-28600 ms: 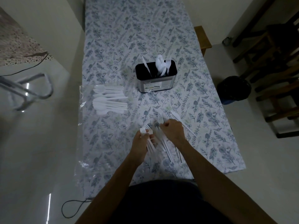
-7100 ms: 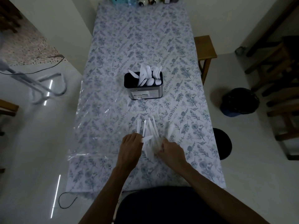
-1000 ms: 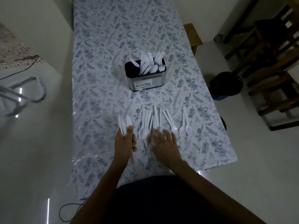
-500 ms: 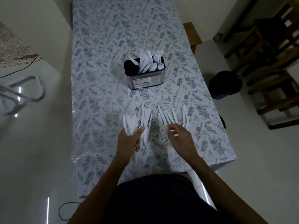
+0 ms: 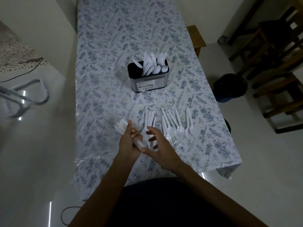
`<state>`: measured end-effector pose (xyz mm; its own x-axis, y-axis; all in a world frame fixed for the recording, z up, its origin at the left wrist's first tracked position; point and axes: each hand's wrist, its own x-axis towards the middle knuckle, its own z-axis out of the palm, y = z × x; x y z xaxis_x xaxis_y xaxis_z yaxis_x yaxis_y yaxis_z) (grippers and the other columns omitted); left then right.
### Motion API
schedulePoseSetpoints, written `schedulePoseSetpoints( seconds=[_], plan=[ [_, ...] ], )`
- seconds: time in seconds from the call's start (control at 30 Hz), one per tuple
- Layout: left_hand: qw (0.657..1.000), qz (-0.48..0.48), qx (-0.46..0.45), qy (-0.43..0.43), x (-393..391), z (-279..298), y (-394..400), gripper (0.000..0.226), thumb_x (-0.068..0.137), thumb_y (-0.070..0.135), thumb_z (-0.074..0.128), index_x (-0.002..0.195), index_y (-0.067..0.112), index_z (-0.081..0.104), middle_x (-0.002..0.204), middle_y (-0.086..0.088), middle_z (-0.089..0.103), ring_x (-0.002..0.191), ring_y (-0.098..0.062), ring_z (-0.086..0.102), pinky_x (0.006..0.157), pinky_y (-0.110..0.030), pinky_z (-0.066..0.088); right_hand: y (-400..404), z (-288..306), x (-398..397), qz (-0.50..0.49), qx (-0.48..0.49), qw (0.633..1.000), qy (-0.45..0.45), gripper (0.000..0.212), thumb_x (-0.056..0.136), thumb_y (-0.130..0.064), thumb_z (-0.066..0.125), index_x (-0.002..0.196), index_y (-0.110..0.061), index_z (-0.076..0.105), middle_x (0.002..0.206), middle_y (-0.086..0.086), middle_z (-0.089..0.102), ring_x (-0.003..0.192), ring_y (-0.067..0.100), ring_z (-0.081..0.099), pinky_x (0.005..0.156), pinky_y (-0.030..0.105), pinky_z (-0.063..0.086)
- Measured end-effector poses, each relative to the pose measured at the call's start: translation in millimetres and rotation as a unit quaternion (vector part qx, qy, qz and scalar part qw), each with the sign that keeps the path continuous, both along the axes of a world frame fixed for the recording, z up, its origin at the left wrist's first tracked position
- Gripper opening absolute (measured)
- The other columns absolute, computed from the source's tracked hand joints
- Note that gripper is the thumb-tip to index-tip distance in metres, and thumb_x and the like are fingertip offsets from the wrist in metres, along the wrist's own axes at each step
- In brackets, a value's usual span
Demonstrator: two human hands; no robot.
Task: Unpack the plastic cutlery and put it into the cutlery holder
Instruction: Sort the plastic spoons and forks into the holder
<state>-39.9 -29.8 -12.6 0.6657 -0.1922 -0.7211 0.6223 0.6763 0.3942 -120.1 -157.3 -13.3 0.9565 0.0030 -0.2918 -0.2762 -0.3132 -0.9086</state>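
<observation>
A black and silver cutlery holder [image 5: 148, 82] stands mid-table with white knives, spoons and forks sticking out of it. Nearer me, several white plastic spoons and forks [image 5: 173, 125] lie in a loose row on the floral tablecloth [image 5: 105, 89]. My left hand [image 5: 130, 142] is shut on a small bunch of white plastic knives [image 5: 121, 126], blades fanned out up and to the left. My right hand [image 5: 159, 147] hovers just to the right of it, fingers spread, thumb tip close to the handles' lower ends, holding nothing.
The table's left edge borders a shiny floor with a metal frame [image 5: 24, 99]. A wooden stool [image 5: 196, 38] stands at the right edge, a dark bin [image 5: 230, 87] and wooden chairs [image 5: 275, 63] further right. Clear plastic film [image 5: 82, 161] hangs off the near left corner.
My left hand has lifted and tilted the bunch of knives to the left. My right hand left the forks on the table and came across to the knife handles, fingers open.
</observation>
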Motion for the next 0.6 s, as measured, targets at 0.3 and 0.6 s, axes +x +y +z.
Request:
schedulePoseSetpoints(
  seconds=[0.3,0.6],
  plan=[
    [0.819,-0.319,0.401,-0.257,-20,8,-11,0.023,0.098,0.039,0.065,0.099,0.016,0.066,0.063,0.008,0.062,0.047,-0.005,0.055,0.046,-0.021,0.043,-28,11,7,-0.12,0.05,0.991,0.023,0.053,0.084,-0.066,0.057,0.124,-0.032,0.059,0.097,-0.013,0.067,0.082,-0.005,0.061,0.073,0.016,0.049],
    [0.717,-0.412,0.422,-0.372,-34,-13,-17,0.044,0.098,0.008,0.063,0.13,0.017,0.035,0.103,-0.001,0.066,0.08,0.001,0.068,0.061,-0.015,0.05,-27,5,31,-0.101,0.046,0.991,0.08,0.02,0.094,-0.045,0.065,0.1,-0.03,0.076,0.089,-0.007,0.078,0.082,0.002,0.073,0.075,0.022,0.057]
  ],
)
